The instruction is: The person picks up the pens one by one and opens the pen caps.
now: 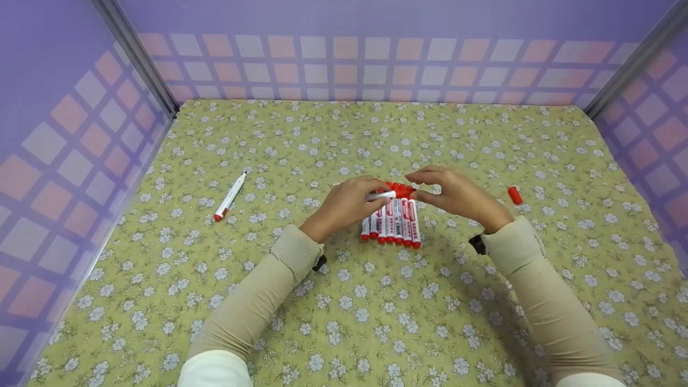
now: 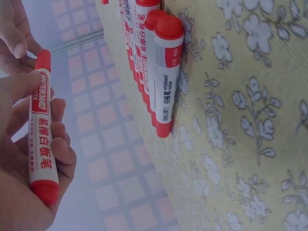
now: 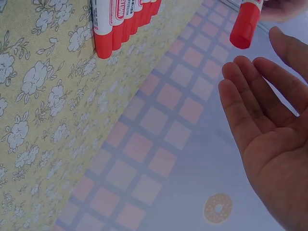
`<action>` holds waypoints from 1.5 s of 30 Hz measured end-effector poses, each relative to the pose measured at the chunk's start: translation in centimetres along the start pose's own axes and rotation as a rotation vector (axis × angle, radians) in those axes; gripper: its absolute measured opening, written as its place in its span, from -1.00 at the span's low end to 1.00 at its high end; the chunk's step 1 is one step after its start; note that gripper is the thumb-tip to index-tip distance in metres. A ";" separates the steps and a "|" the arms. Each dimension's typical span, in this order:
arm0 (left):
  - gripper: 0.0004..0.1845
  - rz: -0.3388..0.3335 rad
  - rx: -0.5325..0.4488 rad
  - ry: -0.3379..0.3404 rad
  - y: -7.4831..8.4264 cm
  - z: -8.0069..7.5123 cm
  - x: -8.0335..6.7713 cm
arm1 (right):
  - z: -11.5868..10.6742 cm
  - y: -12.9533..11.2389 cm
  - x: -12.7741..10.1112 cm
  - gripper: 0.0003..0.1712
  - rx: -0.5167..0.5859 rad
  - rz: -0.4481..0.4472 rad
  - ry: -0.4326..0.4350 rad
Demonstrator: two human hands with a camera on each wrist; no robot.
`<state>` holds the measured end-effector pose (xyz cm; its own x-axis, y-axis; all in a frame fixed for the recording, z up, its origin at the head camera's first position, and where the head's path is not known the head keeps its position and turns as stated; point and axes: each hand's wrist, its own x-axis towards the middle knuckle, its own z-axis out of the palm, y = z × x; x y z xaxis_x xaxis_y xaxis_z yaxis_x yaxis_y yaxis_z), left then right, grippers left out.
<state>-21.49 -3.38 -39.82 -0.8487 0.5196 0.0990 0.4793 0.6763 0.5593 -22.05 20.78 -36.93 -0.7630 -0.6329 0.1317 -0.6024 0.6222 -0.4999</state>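
One loose marker (image 1: 231, 197) to count well left of the grip: lies slanted on the flowered cloth (image 1: 301, 322), uncapped, with its dark tip away from the person and its red end nearer. Next, at the grip itself, see the left hand (image 1: 345, 203), reaching in from a beige sleeve (image 1: 252, 301), with thumb and fingers curled firmly round one held marker (image 2: 42, 125), white with red at both ends. Just below the grip, count seven red lower ends in the row of markers (image 1: 398, 220), laid side by side on the cloth; partly covered by the left hand, so cannot tell the full number. Just right of the grip, find the right hand (image 1: 457, 193), palm turned toward the held marker, with fingers gently bent, thumb apart and free of any hold, near the red end but apart from it. Farther right of the grip, beyond the right hand, count one loose red cap (image 1: 515, 195), lying on the cloth
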 end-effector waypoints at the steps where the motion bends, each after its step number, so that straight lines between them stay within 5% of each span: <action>1: -0.69 0.015 0.011 0.005 0.1 0.0 -0.1 | 0.1 -0.1 0.1 -0.53 -0.003 -0.001 -0.010; 19: -0.70 0.169 0.237 0.068 0.9 0.5 -0.4 | 1.4 -0.8 0.9 -0.69 -0.086 -0.050 -0.118; 25: -0.73 0.215 0.295 0.102 0.6 0.9 -0.5 | 2.1 -1.1 1.0 -0.76 -0.136 -0.085 -0.091; 35: -0.74 0.280 0.265 0.030 0.1 1.2 -0.7 | 3.0 -1.3 1.0 -0.85 -0.168 -0.175 -0.019; 45: -0.73 0.321 0.283 0.053 0.0 1.1 -0.9 | 3.5 -1.4 0.8 -0.87 -0.223 -0.221 0.056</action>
<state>-20.44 -3.30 -40.79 -0.6533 0.7043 0.2777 0.7570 0.6053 0.2461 -20.97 17.79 -39.11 -0.6158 -0.7416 0.2662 -0.7869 0.5619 -0.2550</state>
